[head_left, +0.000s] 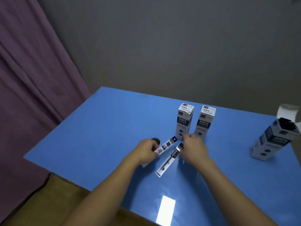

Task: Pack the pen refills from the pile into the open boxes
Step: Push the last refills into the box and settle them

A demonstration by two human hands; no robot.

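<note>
Now, left hand (147, 150) gripping one packaged refill (166, 145), right hand (193, 148) fingers curled, pinching second refill (169, 159).

You are working in dim, even room light. An overhead source mirrors as a bright white rectangle of glare (165, 210) on the glossy blue surface (101, 128) near its front edge. Shadows beneath your forearms are faint and soft. The whole picture is slightly soft, the box print unreadable. Wide-angle distortion tilts the open box (273, 141) at the right edge.
</note>
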